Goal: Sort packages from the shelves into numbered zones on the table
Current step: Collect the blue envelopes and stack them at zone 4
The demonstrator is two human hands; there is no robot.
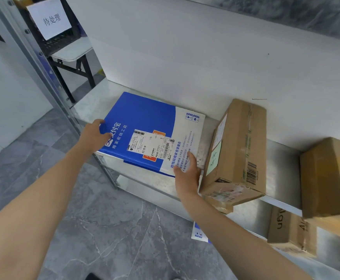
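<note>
The flat blue-and-white package [144,118] lies in the middle of the frame on a metal shelf [88,106], its near edge reaching the shelf's front lip. A white shipping label [148,145] with barcodes sits on its top face. The left hand [93,136] grips the package's near left corner, with the fingers curled onto the blue face. The right hand [187,174] grips the near right corner, thumb pressed on the white part (the other fingers are hidden beneath). Just beside that hand, to the right, a cardboard box [237,150] stands tilted on the same shelf, with a pale green note on its side. A second cardboard box [326,176] sits at the right edge of the frame. On the shelf below, at lower right, a printed carton [286,229] is visible, and the corner of another blue-and-white parcel [199,233] shows under the right forearm. At upper left, a paper sign [50,19] hangs on a black crate [60,41]. Grey marbled floor tiles [84,219] fill the lower left.
</note>
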